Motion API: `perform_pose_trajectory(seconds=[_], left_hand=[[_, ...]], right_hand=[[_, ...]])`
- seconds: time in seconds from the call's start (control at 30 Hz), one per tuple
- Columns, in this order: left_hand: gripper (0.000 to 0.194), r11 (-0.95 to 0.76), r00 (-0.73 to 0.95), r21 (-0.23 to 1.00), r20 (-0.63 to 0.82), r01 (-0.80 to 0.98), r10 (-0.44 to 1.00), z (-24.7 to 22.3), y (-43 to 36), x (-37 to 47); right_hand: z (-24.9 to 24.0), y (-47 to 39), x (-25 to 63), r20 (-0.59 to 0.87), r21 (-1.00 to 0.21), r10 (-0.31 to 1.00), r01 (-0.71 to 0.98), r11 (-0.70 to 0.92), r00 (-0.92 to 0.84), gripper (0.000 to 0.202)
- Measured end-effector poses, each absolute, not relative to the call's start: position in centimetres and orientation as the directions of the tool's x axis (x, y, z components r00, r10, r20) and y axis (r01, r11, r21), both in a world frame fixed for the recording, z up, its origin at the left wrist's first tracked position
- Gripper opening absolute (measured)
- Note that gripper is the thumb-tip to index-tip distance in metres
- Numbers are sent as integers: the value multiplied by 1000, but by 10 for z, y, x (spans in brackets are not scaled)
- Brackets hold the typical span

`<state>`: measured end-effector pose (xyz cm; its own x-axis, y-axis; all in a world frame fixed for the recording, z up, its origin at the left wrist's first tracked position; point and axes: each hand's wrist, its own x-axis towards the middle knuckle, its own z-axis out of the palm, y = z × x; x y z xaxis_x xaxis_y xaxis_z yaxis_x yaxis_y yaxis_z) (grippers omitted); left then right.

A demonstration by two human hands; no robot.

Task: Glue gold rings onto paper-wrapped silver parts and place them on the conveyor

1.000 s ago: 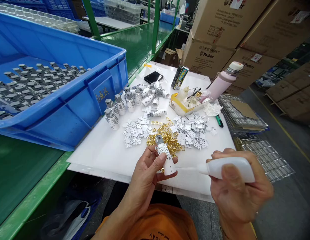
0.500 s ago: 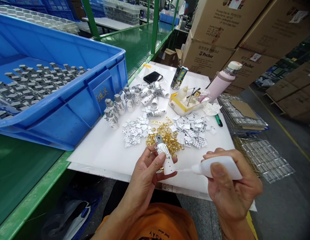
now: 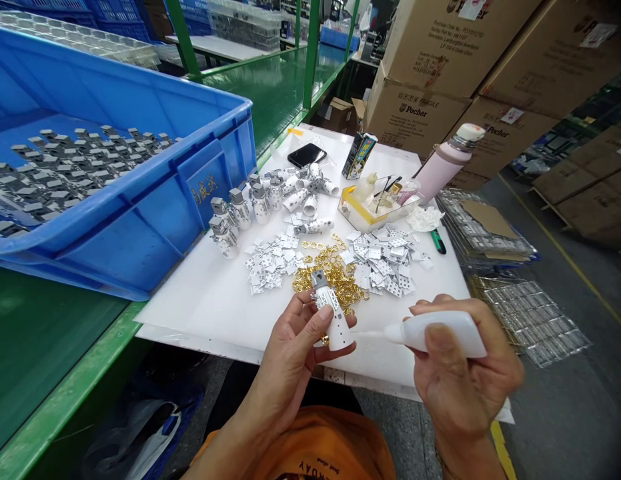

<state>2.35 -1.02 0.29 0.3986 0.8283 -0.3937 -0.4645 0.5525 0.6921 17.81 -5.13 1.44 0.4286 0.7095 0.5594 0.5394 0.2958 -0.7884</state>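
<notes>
My left hand [image 3: 296, 337] is closed around a white cylindrical model part [image 3: 335, 323] with a grey block on top, tilted, its wide end toward me. Between the fingers of that hand a bit of gold shows, mostly hidden. In my right hand [image 3: 460, 373] lies a white squeeze bottle [image 3: 447, 333], its thin nozzle pointing left at the wide end of the part. Whether the tip touches the part I cannot tell. Just beyond my left hand is a heap of gold rings [image 3: 333, 270], flanked by piles of small white pieces with dark dots [image 3: 383, 260] [image 3: 273, 260].
Similar white parts [image 3: 260, 203] stand and lie farther back on the white table [image 3: 190, 300]. A blue crate [image 3: 215, 173] full of them is at left. Behind are a phone [image 3: 307, 155], a small box [image 3: 359, 155], a tray [image 3: 357, 215], a pink bottle [image 3: 443, 170] and a green cutter [image 3: 439, 241].
Both hands keep nearly the same place and hold. The squeeze bottle's nozzle has risen very slightly beside the part.
</notes>
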Motion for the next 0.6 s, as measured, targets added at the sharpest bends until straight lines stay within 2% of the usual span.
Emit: perform_pose_trajectory(seconds=[0.23,0.43,0.5,0.6], left_hand=[[30,563,396,680,-407,-470,823,2,-12,23],[27,571,389,667,-422,-479,819,-1,-12,24],[28,582,401,658,-426,-478,811,-2,-11,23],[32,619,450,604,-429,-502,783,-2,-11,21]], right_hand=[[17,-48,175,605,-757,694,551,351,390,15],[17,-48,173,596,-780,693,497,379,406,11],[18,-49,172,571,-808,692,450,380,442,13],[21,-49,171,582,-813,620,387,436,525,15]])
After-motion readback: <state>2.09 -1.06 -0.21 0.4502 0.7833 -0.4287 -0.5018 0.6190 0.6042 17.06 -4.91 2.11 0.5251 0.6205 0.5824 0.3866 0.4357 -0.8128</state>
